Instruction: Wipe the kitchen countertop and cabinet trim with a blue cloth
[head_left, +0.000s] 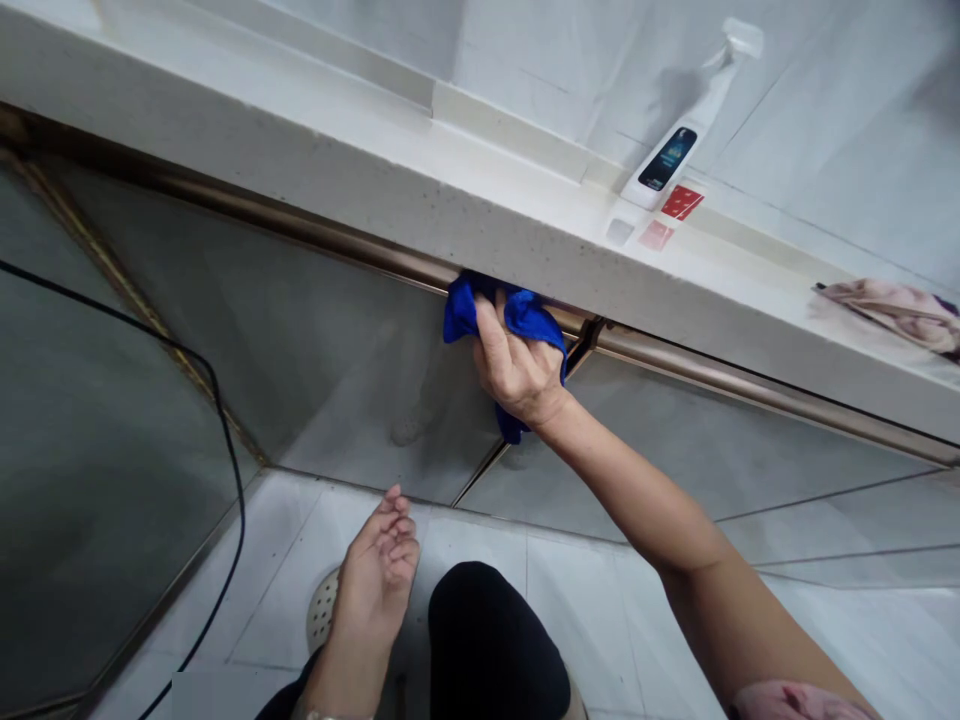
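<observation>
A bright blue cloth is bunched in my right hand, which presses it against the bronze metal trim along the top of the grey cabinet doors. Part of the cloth hangs below my wrist, over the seam between two doors. Lower down, my left hand hovers in front of the doors with its palm turned inward. Its fingers are loosely curled and hold nothing.
On the white countertop above stands a white spray bottle with a dark label. Farther right lies a crumpled pink cloth. A black cable hangs at left. Below are my dark-clad knee, white floor tiles and a perforated round object.
</observation>
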